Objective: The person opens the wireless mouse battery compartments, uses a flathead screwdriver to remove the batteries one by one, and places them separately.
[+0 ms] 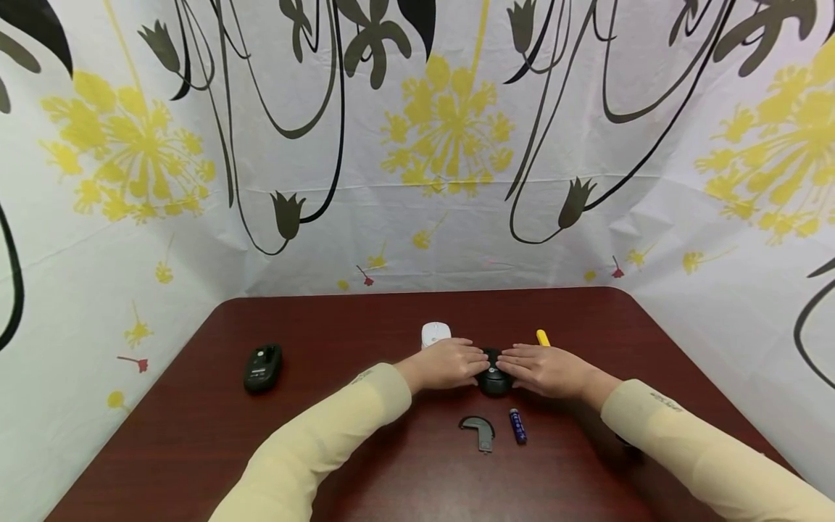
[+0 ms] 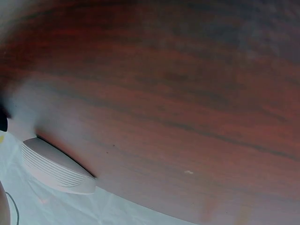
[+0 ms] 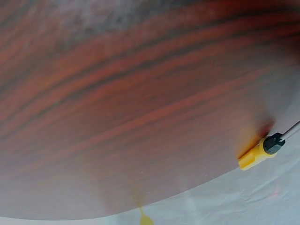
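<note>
A black computer mouse (image 1: 494,386) sits between my two hands on the dark red table. My left hand (image 1: 446,364) reaches it from the left with fingers extended, their tips on its side. From the right, my right hand (image 1: 549,370) does the same, fingers straight and close together. Both hands cover part of the mouse. Nearer to me lie a grey curved cover with a tab (image 1: 484,432) and a blue cylindrical battery (image 1: 518,426). In both wrist views the hands' fingers and the black mouse are largely out of sight.
Behind my left hand stands a white mouse (image 1: 435,333), its ribbed side showing in the left wrist view. A yellow-handled screwdriver (image 3: 257,155) lies beyond my right hand. Another black mouse (image 1: 263,368) rests at the left. Patterned white cloth (image 1: 391,239) hangs behind the table.
</note>
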{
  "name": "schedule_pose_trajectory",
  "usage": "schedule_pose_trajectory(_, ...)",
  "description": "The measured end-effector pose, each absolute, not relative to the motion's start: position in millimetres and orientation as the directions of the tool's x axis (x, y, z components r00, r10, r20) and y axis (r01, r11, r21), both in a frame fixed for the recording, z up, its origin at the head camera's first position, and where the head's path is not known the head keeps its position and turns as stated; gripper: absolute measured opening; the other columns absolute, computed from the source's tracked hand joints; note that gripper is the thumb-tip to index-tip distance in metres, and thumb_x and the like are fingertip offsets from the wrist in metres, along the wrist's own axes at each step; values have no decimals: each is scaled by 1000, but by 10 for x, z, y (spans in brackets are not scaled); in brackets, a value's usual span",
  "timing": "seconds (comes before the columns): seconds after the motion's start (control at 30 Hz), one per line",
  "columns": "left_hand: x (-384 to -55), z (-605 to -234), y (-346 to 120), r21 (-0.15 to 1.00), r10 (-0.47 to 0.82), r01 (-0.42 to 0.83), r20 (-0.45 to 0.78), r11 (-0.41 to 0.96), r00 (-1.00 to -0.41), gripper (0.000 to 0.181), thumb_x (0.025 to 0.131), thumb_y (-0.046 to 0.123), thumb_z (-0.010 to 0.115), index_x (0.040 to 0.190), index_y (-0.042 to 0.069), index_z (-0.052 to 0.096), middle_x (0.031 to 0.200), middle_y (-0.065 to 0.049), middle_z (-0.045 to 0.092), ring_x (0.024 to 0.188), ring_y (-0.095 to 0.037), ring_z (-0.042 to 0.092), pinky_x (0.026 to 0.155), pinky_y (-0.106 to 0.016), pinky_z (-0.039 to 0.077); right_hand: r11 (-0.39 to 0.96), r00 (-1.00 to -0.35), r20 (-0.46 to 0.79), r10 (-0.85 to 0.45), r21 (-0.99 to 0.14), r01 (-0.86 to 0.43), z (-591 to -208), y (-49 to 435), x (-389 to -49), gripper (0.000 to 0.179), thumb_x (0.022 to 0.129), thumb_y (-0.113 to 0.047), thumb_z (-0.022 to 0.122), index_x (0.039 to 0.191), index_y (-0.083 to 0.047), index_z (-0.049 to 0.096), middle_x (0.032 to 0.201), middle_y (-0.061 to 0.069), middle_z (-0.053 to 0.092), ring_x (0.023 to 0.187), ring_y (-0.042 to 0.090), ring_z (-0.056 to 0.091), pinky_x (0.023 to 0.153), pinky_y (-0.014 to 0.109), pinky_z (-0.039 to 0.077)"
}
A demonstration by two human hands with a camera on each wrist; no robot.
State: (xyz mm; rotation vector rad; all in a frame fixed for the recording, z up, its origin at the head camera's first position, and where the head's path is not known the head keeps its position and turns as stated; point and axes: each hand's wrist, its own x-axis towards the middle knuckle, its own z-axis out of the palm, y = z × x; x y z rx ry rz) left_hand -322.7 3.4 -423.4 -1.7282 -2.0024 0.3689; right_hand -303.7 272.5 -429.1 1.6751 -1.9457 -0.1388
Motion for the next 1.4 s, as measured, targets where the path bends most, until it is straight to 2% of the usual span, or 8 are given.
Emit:
schedule_pose_trajectory(0.33,-3167,-4213,22,-611,986,776,132,159,-98,40,100,34,55,131,9,61,128,-4,62,119,-11,56,103,-30,42,185,-30,321,-946,463,-867,-4299,2732,-3068,39,105,-27,43,119,3,64,115,15,67,104,26,65,86,42,55)
schedule_pose_trajectory(0.63,-3178,-4210,0,-670,987,729,149,140,-52,37,103,29,48,132,8,60,129,-5,62,118,-13,57,101,-30,45,179,5,331,-944,523,-833,-4289,2709,-3063,48,109,-23,26,120,7,62,117,18,66,106,27,64,87,43,54)
schedule_pose_trajectory(0.83,-3168,-4202,-57,-637,982,757,186,143,-29,36,103,23,49,131,4,59,128,-8,61,117,-13,58,100,-28,45,211,-33,326,-945,526,-824,-4272,2696,-3024,50,109,-22,20,124,7,58,120,19,64,109,28,62,88,42,54)
schedule_pose_trajectory(1.0,-3146,-4173,-131,-610,976,776,216,160,-31,35,102,18,52,132,2,58,129,-9,61,117,-13,58,101,-25,43,236,-60,335,-940,515,-824,-4254,2665,-2983,47,109,-25,25,127,7,55,123,20,62,110,29,62,87,42,54)
schedule_pose_trajectory(1.27,-3065,-4121,-277,-528,946,822,323,214,-39,38,98,17,59,133,1,57,127,-9,62,112,-14,62,96,-25,47,257,-59,378,-924,497,-829,-4186,2551,-2913,49,109,-23,20,131,9,50,127,21,59,114,30,60,89,43,53)
schedule_pose_trajectory(1.4,-3009,-4113,-346,-443,916,861,396,249,-62,42,95,18,64,132,-1,56,127,-11,63,113,-15,61,97,-26,46,263,-46,418,-907,479,-838,-4127,2460,-2856,47,109,-22,23,130,10,50,127,21,59,113,29,60,90,43,53)
